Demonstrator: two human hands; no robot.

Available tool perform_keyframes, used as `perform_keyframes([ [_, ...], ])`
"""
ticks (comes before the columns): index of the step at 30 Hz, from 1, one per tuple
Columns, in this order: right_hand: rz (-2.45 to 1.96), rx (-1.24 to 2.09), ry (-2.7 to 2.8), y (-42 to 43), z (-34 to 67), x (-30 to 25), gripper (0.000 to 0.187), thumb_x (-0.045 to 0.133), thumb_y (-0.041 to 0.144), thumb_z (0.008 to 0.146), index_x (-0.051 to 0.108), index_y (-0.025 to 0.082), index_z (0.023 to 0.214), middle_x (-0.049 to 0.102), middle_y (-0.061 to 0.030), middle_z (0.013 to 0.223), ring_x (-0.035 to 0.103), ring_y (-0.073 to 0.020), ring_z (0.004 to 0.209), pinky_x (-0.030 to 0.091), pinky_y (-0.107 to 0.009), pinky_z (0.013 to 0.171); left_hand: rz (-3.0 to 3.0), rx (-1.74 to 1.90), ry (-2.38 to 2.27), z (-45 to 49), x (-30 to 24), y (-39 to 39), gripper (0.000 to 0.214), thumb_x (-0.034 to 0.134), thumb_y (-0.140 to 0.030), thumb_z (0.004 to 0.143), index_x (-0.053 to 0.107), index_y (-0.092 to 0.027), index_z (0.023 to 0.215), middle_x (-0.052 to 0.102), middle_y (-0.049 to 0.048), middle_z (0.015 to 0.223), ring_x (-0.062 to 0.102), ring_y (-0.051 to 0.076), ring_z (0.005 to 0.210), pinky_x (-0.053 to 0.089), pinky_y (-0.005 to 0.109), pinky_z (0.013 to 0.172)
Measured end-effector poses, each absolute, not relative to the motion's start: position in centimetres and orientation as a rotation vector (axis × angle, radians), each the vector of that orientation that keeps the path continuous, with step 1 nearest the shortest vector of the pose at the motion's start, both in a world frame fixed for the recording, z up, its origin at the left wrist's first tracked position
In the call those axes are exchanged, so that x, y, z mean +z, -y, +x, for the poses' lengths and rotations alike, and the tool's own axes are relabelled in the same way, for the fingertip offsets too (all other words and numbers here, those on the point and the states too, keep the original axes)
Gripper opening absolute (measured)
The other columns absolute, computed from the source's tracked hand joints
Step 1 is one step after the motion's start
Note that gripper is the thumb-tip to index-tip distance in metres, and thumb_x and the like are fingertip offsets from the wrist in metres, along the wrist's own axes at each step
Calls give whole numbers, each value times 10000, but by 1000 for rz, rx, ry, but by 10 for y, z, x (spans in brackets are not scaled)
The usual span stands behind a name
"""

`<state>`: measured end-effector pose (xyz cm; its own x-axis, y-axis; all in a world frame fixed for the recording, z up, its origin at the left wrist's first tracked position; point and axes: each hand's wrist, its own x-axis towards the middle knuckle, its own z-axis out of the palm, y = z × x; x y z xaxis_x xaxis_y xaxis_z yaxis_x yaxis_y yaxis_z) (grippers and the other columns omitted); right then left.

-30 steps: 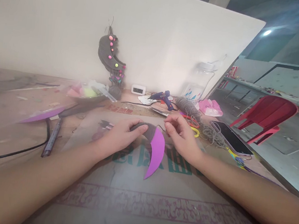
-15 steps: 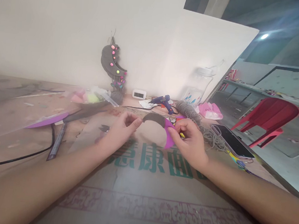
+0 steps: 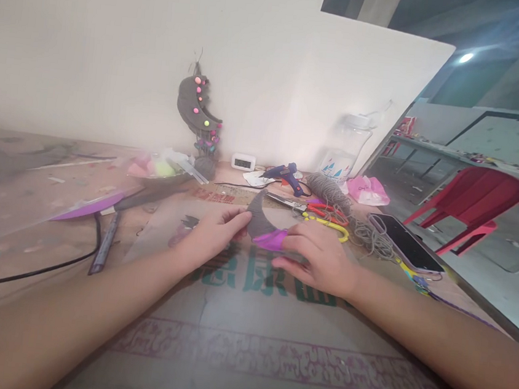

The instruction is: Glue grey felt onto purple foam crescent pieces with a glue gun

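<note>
A crescent-shaped foam piece [image 3: 263, 226], grey yarn wound over its upper part and purple at its lower end, is held just above the cardboard sheet [image 3: 246, 317]. My left hand [image 3: 215, 232] pinches its grey left edge with thumb and fingers. My right hand [image 3: 320, 258] lies over the purple end, fingers closed on it. Grey yarn [image 3: 334, 193] trails from a skein to the right of the hands.
Scissors [image 3: 320, 213], a blue glue gun [image 3: 284, 175], a small clock [image 3: 243, 162], a plastic jar [image 3: 345, 154] and a finished beaded crescent [image 3: 198, 114] stand behind. A phone [image 3: 398, 240] lies right, a purple foam sheet [image 3: 86, 206] and black cable [image 3: 24, 272] left. A red chair [image 3: 467, 201] stands beyond the table.
The crescent has been turned: its purple end went from pointing down toward me to lying under my right hand, grey tip pointing up. My right hand moved onto the purple end.
</note>
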<state>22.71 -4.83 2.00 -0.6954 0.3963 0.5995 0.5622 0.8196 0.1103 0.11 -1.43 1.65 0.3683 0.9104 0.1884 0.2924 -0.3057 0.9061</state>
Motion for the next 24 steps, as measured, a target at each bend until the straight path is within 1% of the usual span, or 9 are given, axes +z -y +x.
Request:
perform_keyframes([
  [3,-870,-135,2207,46,226,20,156,559,314,866,507,207,967,577,-69,896,546,-194,863,442,-332,749,1788,994,-1117,0,15,13,348,430,-454,849,470,-190,625,467,-30,588,435,128,572,325,240,554],
  [5,-1002,-8,2116,41,226,18,207,515,307,890,488,202,1066,575,-97,1029,541,-211,991,441,-369,852,1771,1025,-1139,0,13,12,342,433,-457,854,473,-191,642,470,-32,599,437,126,577,328,239,557],
  [9,-1219,146,2105,30,229,13,474,490,388,901,376,207,1324,524,-127,1279,476,-242,1198,373,-454,1003,1734,1085,-1153,-1,10,10,319,448,-449,856,485,-190,673,482,-34,619,444,122,594,331,235,561],
  [14,-1241,230,2159,18,236,14,762,642,417,794,271,224,1431,348,-131,1473,338,-275,1347,307,-479,1077,1734,1105,-1170,-1,8,9,331,459,-453,846,468,-189,647,437,-43,589,424,116,571,316,236,556],
  [16,-1209,295,2194,15,239,12,842,679,352,765,217,241,1461,348,-126,1474,357,-275,1337,351,-466,1050,1712,1100,-1164,-1,9,9,324,453,-449,844,462,-191,647,451,-41,592,425,118,567,312,237,548],
  [18,-1239,388,2174,12,240,8,822,648,269,779,202,241,1469,503,-120,1349,498,-253,1216,430,-439,970,1675,1091,-1157,-1,11,10,307,447,-440,840,466,-194,658,468,-37,592,430,122,564,307,236,535],
  [20,-1296,487,2082,9,241,4,686,594,210,793,321,223,1422,652,-79,1092,628,-208,969,497,-383,840,1654,1086,-1160,-1,12,11,290,447,-429,830,465,-197,656,462,-37,580,425,123,552,294,236,512],
  [22,-1337,558,1972,5,243,4,445,559,224,804,537,197,1248,675,-39,888,633,-164,737,511,-321,700,1652,1092,-1168,-1,13,11,285,449,-416,820,458,-197,638,449,-37,569,417,124,538,278,236,492],
  [24,-1358,594,1879,4,244,9,252,540,286,819,658,176,1013,661,-29,803,589,-139,630,484,-280,606,1654,1088,-1179,-1,12,10,290,452,-417,818,462,-196,632,457,-37,570,420,122,533,280,236,487],
])
